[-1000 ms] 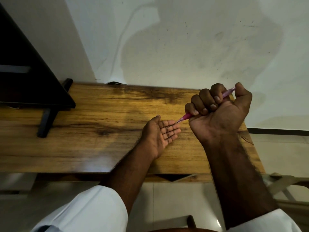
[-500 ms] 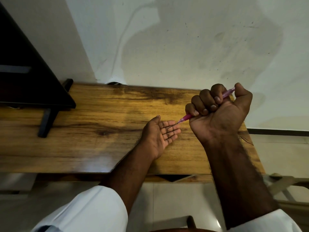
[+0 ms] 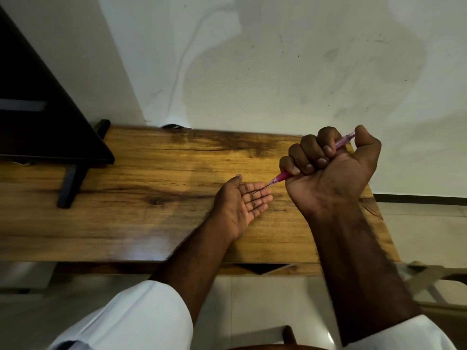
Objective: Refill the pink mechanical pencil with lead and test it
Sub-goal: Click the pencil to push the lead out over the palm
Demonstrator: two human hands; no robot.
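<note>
My right hand (image 3: pixel 333 173) is closed in a fist around the pink mechanical pencil (image 3: pixel 280 178). My thumb rests on its top end, which shows above the fist. The pencil's tip points down and left. A thin dark lead (image 3: pixel 260 192) sticks out of the tip onto the fingers of my left hand (image 3: pixel 240 203). That hand lies palm up and flat on the wooden table (image 3: pixel 151 198), fingers together and stretched out, holding nothing.
A black monitor on a black stand (image 3: pixel 73 178) fills the table's left end. A white wall rises behind the table. Tiled floor and part of a chair frame (image 3: pixel 429 276) show at the lower right.
Both hands stay almost still. The lead reaching from the tip onto my left fingers looks slightly longer than before.
</note>
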